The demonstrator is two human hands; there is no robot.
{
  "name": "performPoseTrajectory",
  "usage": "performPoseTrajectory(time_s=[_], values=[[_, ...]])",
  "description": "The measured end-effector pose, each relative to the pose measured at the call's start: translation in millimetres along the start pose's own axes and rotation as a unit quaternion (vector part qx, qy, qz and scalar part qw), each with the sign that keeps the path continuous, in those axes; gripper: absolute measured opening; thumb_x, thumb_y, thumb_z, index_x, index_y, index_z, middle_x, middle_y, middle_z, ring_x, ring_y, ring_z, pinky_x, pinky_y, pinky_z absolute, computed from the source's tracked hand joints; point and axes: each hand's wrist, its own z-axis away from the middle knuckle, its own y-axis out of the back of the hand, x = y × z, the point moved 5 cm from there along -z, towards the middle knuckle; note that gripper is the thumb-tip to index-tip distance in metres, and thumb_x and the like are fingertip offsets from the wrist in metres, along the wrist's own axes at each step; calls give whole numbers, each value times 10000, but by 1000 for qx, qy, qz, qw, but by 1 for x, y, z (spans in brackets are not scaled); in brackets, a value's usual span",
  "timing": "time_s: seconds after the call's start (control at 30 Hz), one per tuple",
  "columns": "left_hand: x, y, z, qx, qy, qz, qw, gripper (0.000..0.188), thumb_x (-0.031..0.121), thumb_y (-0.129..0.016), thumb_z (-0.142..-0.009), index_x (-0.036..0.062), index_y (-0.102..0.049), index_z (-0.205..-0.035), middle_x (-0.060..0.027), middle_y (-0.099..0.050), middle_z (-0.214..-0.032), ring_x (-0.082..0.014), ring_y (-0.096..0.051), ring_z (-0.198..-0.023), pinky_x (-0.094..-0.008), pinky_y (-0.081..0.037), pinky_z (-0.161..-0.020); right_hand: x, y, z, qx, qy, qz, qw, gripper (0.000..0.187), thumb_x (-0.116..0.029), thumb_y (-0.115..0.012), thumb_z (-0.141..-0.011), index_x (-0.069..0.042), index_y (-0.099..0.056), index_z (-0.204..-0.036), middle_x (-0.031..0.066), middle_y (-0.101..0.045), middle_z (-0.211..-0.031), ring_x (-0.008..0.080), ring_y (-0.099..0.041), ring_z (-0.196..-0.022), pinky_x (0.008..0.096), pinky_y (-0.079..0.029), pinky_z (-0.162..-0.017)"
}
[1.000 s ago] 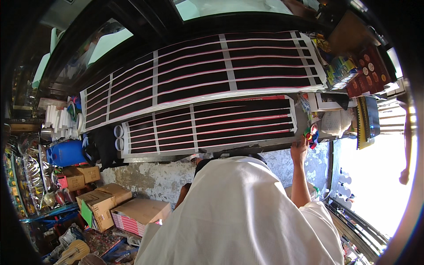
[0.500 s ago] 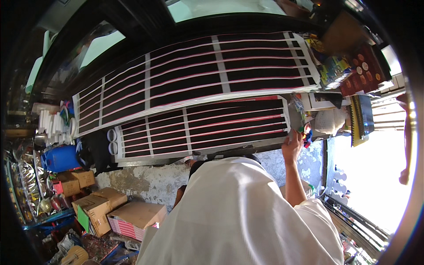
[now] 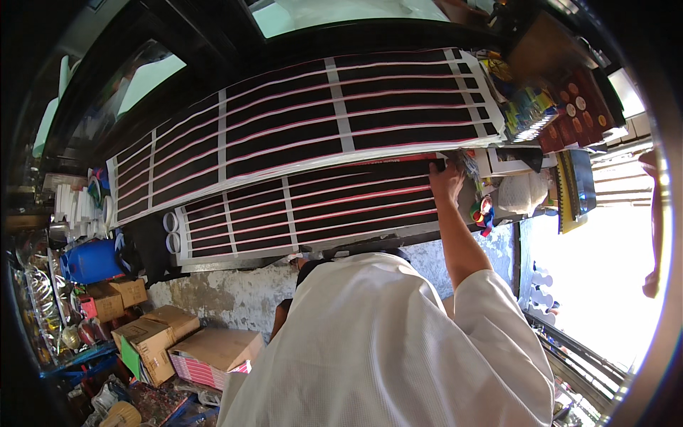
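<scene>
My right hand (image 3: 446,179) is bent over the right end of the nearer striped sheet (image 3: 348,203), which stretches away to its left; whether I pinch or merely rest there, I cannot tell. Tugging unevenly could crease that end, or disturb the sheet stack (image 3: 284,135) just beyond my hand. A careless elbow swing could knock the colourful bundle (image 3: 484,213) right of my forearm. My left hand's state I cannot make out.

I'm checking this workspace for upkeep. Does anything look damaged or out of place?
Yes: the wall below the lower striped sheet looks damaged. Its pale coating is patchy, with rough brown-grey areas showing.
</scene>
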Motion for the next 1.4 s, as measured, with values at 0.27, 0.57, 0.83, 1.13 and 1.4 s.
performPoseTrajectory(time_s=[0.27,0.57,0.83,1.13,1.4], values=[[-3,-7,13,12,19,12,1000,299,262,-750,-1007,38,-829,-1188,-197,-839,-1132,-327,-817,-1081,-421,-626,-952,-15,-11,-13,17,-46,27,998,605,-303,-760,-956,-86,-625,-1505,210,-623,-1535,456,-568,-1437,633,-484,-1149],[-4,-12,20,16,29,12,999,294,254,-749,-1006,38,-828,-1190,-192,-840,-1129,-321,-817,-1077,-417,-625,-951,3,-27,-41,16,-36,-29,999,375,-272,-704,-968,-70,-735,-1283,235,-748,-1316,491,-693,-1242,655,-517,-1070],[0,-8,14,16,25,7,1000,291,247,-748,-1005,39,-827,-1192,-188,-841,-1126,-316,-817,-1074,-413,-625,-950,-2,-18,-36,61,-25,-41,997,339,-308,-671,-1006,-52,-758,-1211,240,-758,-1282,486,-706,-1205,634,-538,-1031],[3,-8,10,16,22,6,1000,287,239,-747,-1003,39,-826,-1194,-184,-842,-1123,-311,-817,-1071,-409,-624,-949,-3,-19,-33,57,-42,-34,997,270,-300,-699,-980,-84,-777,-1123,213,-773,-1229,477,-692,-1226,651,-497,-1060],[1,-10,14,21,23,10,999,284,231,-746,-1002,39,-825,-1196,-180,-842,-1120,-306,-818,-1068,-405,-624,-948,10,-19,-27,58,41,-81,994,303,-145,-700,-959,-93,-758,-1252,228,-769,-1271,464,-698,-1236,622,-519,-1062]])
